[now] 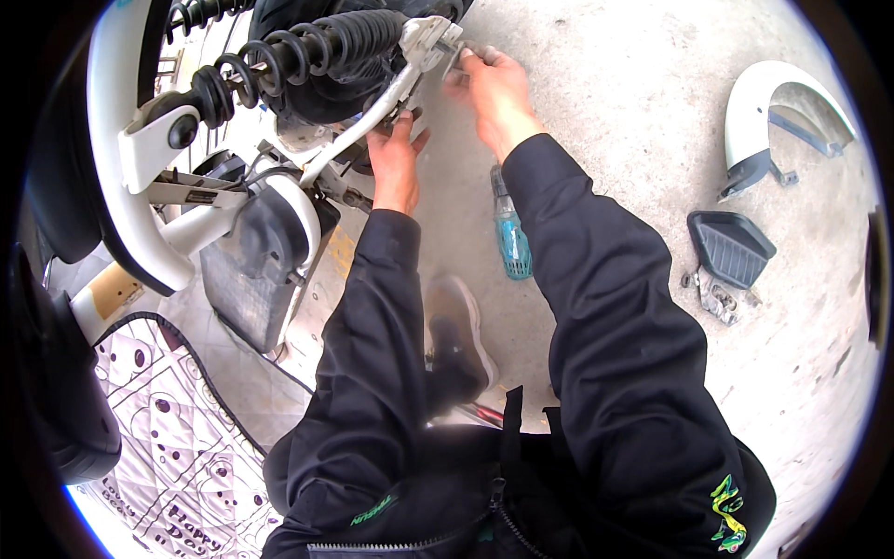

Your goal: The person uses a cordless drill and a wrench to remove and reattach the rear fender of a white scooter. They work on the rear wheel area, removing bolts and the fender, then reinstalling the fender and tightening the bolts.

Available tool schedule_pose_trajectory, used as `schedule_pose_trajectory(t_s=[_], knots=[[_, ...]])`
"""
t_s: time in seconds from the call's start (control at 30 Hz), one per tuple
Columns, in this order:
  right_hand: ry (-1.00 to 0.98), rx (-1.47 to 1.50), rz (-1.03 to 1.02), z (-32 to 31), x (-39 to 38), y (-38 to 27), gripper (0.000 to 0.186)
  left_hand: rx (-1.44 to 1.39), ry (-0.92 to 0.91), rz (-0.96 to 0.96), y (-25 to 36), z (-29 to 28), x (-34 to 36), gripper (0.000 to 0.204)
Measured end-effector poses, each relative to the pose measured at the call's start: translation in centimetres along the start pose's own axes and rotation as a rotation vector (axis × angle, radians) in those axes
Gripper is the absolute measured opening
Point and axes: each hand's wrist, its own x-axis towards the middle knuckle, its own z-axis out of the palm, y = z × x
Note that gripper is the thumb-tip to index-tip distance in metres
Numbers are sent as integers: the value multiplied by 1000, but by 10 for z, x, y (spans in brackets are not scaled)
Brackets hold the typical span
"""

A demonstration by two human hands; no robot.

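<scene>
My left hand (395,170) is beside the white swingarm (358,135) of a scooter, with its visible fingers apart and their tips against the parts under the arm. Some of those fingertips are hidden. Farther out, my right hand (498,88) is at the metal bracket (430,42) on the swingarm's end. Its thumb and fingers are pinched together there; the fingertips are blurred, and what they hold is too small to make out. A black coil-spring shock absorber (307,51) runs to this bracket, above a black tyre (326,98).
A teal-and-black power tool (511,238) lies on the concrete beneath my right forearm. To the right are a white curved fender (750,112), a black tray (731,247) and a bag of small parts (722,296). A printed quilted cover (177,419) hangs at lower left.
</scene>
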Motion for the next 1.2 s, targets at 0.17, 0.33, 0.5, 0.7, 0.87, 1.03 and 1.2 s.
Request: schedule_pose_trajectory(t_s=[0.17, 0.33, 0.5, 0.7, 0.87, 1.03, 1.2], knots=[[21, -21, -45, 17, -10, -2, 29, 0, -7, 4, -1, -2, 2, 40], [-27, -97, -155, 19, -8, 0, 30, -8, -12, 7, 0, -3, 2, 41], [21, -182, -209, 22, 6, 4, 29, -15, -18, -2, -1, -2, 2, 42], [109, -235, -275, 22, 11, 12, 43, -14, -13, 4, 0, -3, 1, 42], [172, -259, -272, 27, 2, 13, 48, -70, -3, -4, -2, -8, -1, 38], [-78, -405, -122, -10, 21, -2, 34, -131, 6, 21, -8, -14, 5, 33], [-253, -715, 3, -80, -8, -117, 39, -287, -1, 43, -31, -10, 26, 30]])
